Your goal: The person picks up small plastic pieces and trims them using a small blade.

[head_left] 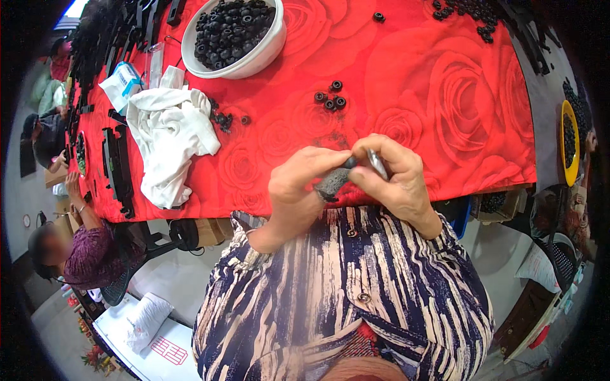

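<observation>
Both of my hands meet above the near edge of the red table, close to my chest. Between its fingertips my left hand (297,183) pinches a small black round part (350,162). A rough grey cover (332,183), seemingly over the left thumb, sits just below that part. My right hand (399,184) is closed on a shiny metal tool (377,164); its kind is mostly hidden by the fingers. The right fingertips touch or nearly touch the black part. Beyond the hands lies a little group of black ring-shaped parts (330,100), with dark crumbs on the cloth.
A white bowl (269,52) full of black parts stands at the far left. Nearer are a crumpled white cloth (166,136) and long black plastic pieces (116,171). More black parts (486,25) lie far right. Another person in purple (95,257) sits at left.
</observation>
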{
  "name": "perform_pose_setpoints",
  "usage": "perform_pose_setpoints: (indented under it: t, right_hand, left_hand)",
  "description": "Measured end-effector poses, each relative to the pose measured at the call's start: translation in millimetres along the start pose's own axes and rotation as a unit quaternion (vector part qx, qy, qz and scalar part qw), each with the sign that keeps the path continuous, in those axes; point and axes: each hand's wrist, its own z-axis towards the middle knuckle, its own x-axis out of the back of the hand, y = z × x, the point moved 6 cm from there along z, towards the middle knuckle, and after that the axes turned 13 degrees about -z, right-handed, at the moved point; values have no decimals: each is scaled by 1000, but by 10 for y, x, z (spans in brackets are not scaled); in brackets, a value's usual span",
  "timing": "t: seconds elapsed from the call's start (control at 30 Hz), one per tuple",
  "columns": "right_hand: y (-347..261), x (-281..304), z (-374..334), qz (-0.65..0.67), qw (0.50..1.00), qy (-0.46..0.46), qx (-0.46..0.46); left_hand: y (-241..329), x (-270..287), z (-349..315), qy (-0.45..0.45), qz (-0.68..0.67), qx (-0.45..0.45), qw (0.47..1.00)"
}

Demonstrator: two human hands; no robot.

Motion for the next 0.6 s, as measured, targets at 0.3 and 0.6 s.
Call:
perform_pose_setpoints:
  t: [0.3, 0.6]
  right_hand:
    - [-165, 56, 21, -99, 984, -10, 149]
    - [-324, 39, -37, -133, 932, -86, 326]
  left_hand:
    - [-298, -38, -177, 71, -383, 348, 853]
    - [-341, -165, -283, -86, -388, 511, 762]
